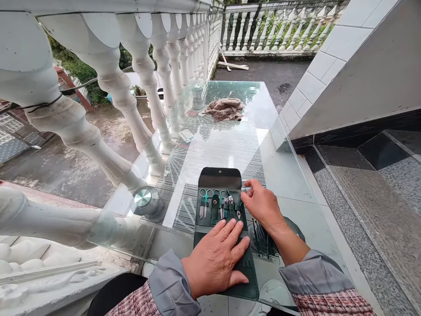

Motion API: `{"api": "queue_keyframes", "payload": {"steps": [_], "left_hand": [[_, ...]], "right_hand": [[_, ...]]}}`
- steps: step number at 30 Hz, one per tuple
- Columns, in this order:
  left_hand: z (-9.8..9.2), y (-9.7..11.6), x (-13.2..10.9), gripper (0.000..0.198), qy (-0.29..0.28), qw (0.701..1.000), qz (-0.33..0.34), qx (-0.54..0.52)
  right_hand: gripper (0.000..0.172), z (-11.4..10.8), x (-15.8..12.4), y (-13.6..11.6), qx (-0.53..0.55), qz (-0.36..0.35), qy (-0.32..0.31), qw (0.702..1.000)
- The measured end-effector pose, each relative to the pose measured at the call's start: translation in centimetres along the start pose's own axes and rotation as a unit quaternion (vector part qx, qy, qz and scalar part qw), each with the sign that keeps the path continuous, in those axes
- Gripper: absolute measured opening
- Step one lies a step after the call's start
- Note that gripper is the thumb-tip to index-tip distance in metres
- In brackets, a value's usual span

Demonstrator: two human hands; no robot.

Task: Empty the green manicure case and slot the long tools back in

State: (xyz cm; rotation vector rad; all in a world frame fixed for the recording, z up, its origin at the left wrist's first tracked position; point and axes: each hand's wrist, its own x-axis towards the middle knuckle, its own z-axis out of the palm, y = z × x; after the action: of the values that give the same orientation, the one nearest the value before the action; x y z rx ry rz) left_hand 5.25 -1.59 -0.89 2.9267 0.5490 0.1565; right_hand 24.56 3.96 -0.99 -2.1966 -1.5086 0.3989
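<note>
A dark green manicure case (204, 228) lies unfolded on the glass table. Scissors (204, 197), nail clippers (231, 206) and other small green-handled tools sit under its loops. My left hand (219, 254) rests flat on the lower flap, fingers stretched and slightly spread. At the case's right edge, my right hand (261, 204) has thumb and fingers pinched at the handle of the cuticle nippers (238, 214); their jaws point down in the case, and the fingers partly hide the handle. Beside the case, below my right hand, lie several thin dark manicure tools (261, 239).
The glass table (289, 175) stretches away from me. On it are a crumpled brown cloth (225, 109) and a small packet (186, 135). A white balustrade (131, 96) runs along the left; a tiled wall edge (315, 83) and steps (358, 210) are at the right.
</note>
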Motion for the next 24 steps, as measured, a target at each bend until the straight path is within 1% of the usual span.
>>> {"api": "queue_keyframes", "payload": {"steps": [2, 3, 9, 13, 17, 19, 21, 24], "left_hand": [[-0.2, 0.0, -0.1, 0.072, 0.0, 1.0, 0.001, 0.003], [-0.3, 0.1, -0.1, 0.072, 0.002, 1.0, 0.0, 0.005], [-0.3, 0.3, -0.1, 0.071, 0.009, 1.0, -0.004, 0.011], [-0.2, 0.4, 0.0, 0.071, 0.008, 1.0, -0.006, 0.014], [-0.2, 0.5, 0.0, 0.071, 0.005, 1.0, -0.008, 0.017], [-0.2, 0.5, 0.0, 0.071, 0.006, 1.0, -0.01, 0.017], [-0.1, 0.4, 0.0, 0.071, 0.008, 1.0, -0.009, 0.016], [0.2, 0.3, 0.0, 0.072, 0.009, 1.0, -0.01, 0.009]], "right_hand": [[0.032, 0.0, 0.2, 0.0, 0.023, 0.026, 0.004, 0.999], [0.033, -0.1, 0.3, 0.1, 0.042, 0.035, 0.005, 0.998], [0.018, -0.1, 0.9, 0.7, 0.167, 0.068, -0.003, 0.984], [0.017, -0.1, 0.8, 0.7, 0.281, 0.063, -0.04, 0.957], [0.019, -0.5, 0.6, 0.2, 0.344, 0.072, -0.04, 0.935], [0.021, -0.9, 0.6, 0.1, 0.369, 0.073, -0.029, 0.926], [0.024, -1.4, 1.0, 0.4, 0.4, 0.068, 0.002, 0.914], [0.029, -2.4, 1.9, 1.5, 0.436, 0.065, 0.095, 0.893]]}}
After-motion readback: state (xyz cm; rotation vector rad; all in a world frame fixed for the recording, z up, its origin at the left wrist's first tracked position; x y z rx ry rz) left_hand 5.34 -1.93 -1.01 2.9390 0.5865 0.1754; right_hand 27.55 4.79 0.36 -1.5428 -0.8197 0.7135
